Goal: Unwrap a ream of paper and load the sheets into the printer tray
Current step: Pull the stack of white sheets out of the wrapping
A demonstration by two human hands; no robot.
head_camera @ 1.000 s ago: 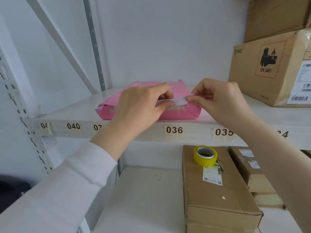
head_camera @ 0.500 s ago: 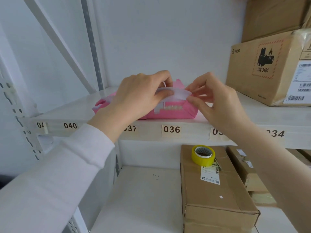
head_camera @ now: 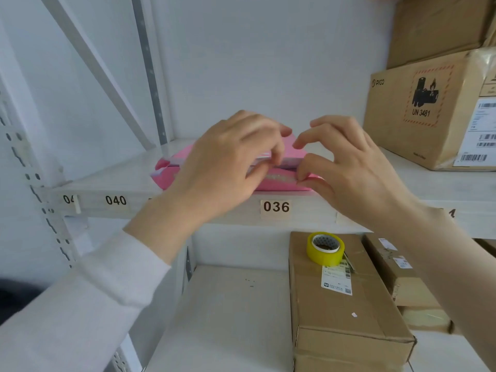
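Observation:
A pink-wrapped ream of paper lies flat on the white shelf above the label 036. My left hand covers its front middle, thumb and fingers pinching the raised front flap of the wrapper. My right hand is at the ream's right front corner; its thumb and forefinger press on the wrapper edge while the other fingers arch above. Pale glue lines show on the wrapper's front under the lifted flap. The paper sheets inside are mostly hidden. No printer is in view.
A large brown PICO carton stands on the same shelf to the right, another carton above it. Below, a long cardboard box carries a yellow tape roll, with smaller boxes beside it. Shelf uprights and a diagonal brace stand at the left.
Both hands have moved up and forward over the ream. The white flap that was stretched between the fingers is now tucked under my left hand, and my right hand has shifted to the wrapper's right front edge.

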